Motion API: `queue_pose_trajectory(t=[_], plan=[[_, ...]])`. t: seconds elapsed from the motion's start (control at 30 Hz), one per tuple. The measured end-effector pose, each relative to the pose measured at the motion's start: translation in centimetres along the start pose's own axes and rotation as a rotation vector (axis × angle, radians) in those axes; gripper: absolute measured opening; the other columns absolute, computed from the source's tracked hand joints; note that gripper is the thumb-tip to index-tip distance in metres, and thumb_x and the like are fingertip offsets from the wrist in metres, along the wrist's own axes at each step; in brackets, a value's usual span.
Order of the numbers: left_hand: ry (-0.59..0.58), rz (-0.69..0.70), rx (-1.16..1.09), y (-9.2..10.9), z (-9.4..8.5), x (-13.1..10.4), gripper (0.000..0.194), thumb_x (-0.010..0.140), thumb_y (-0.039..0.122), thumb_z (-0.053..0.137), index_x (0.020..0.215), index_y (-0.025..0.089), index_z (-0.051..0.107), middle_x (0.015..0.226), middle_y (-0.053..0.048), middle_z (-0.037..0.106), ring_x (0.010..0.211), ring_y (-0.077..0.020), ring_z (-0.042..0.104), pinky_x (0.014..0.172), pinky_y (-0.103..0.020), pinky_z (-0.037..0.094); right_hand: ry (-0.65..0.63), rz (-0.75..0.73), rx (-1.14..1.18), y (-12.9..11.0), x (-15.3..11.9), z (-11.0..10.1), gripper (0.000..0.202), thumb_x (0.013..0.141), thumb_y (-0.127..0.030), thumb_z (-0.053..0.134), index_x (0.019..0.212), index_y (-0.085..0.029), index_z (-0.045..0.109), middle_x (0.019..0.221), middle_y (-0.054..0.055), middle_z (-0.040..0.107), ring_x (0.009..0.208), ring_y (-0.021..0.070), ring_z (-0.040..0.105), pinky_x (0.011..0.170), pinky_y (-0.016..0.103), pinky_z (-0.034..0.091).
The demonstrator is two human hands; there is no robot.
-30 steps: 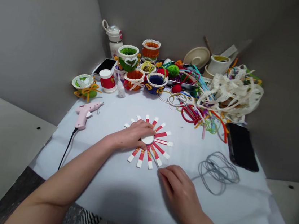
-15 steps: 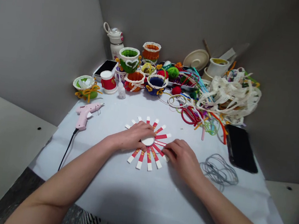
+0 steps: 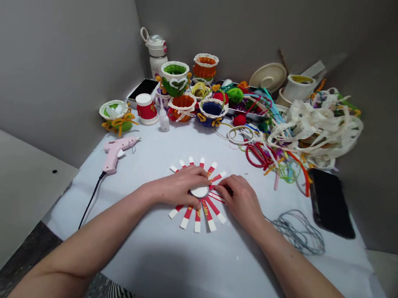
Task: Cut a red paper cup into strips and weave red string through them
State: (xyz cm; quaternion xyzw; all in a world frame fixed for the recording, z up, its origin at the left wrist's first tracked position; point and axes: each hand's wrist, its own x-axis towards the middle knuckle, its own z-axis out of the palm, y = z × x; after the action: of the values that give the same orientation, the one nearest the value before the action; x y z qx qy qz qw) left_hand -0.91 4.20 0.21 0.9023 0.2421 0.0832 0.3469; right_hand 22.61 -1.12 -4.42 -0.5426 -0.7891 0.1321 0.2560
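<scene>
A paper cup cut into red, white-tipped strips [image 3: 208, 216] lies fanned out like a sun around its round white base [image 3: 200, 191]. My left hand [image 3: 185, 184] rests over the left part of it, fingers apart, thumb and fingertips bracketing the base. On the right side, my right hand [image 3: 238, 197] has its thumb and index finger pinched on one of the red strips [image 3: 217, 197]. The left-hand strips are partly hidden under my left hand.
At left lies a pink glue gun [image 3: 117, 152] with a black cord. Yarn-wrapped cups [image 3: 182, 107], a glue bottle [image 3: 164, 121] and a red paper cup [image 3: 146, 108] stand behind. Red-handled scissors [image 3: 258, 155], lace [image 3: 317, 127], grey cord [image 3: 299, 231] and a phone [image 3: 330, 202] occupy the right.
My right hand has shifted from the lower-right strips up to ones further round the fan. The cut cup has turned slightly under my left hand. The view has moved a little.
</scene>
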Motion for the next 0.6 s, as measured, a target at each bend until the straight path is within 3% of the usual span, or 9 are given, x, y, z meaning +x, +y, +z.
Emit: queue_pose_trajectory(t=[0.1, 0.27, 0.6], plan=[[0.11, -0.104, 0.051, 0.7, 1.1, 0.4, 0.041, 0.08, 0.044, 0.083, 0.109, 0.02, 0.066, 0.12, -0.009, 0.056, 0.114, -0.0286, 0.051, 0.101, -0.045, 0.043, 0.01, 0.008, 0.013, 0.0, -0.1, 0.1, 0.019, 0.098, -0.029, 0.062, 0.082, -0.02, 0.059, 0.079, 0.004, 0.062, 0.077, 0.0211, 0.053, 0.073, 0.033, 0.04], [0.134, -0.185, 0.058, 0.9, 2.9, 0.8, 0.044, 0.078, 0.029, 0.086, 0.113, 0.021, 0.06, 0.12, -0.008, 0.052, 0.115, -0.0283, 0.048, 0.101, -0.045, 0.044, 0.031, 0.007, 0.003, -0.1, 0.0, 0.0, 0.019, 0.098, -0.025, 0.062, 0.08, -0.02, 0.059, 0.076, 0.004, 0.06, 0.076, 0.0213, 0.053, 0.071, 0.033, 0.04], [0.093, -0.043, 0.009, -0.5, 0.8, 0.0, 0.047, 0.081, 0.018, 0.081, 0.122, 0.023, 0.058, 0.122, -0.008, 0.051, 0.119, -0.0269, 0.046, 0.104, -0.043, 0.042, -0.009, -0.05, 0.092, -0.6, -1.7, -1.6, 0.009, 0.1, -0.02, 0.058, 0.093, -0.019, 0.065, 0.088, 0.006, 0.064, 0.086, 0.0217, 0.056, 0.077, 0.034, 0.046]])
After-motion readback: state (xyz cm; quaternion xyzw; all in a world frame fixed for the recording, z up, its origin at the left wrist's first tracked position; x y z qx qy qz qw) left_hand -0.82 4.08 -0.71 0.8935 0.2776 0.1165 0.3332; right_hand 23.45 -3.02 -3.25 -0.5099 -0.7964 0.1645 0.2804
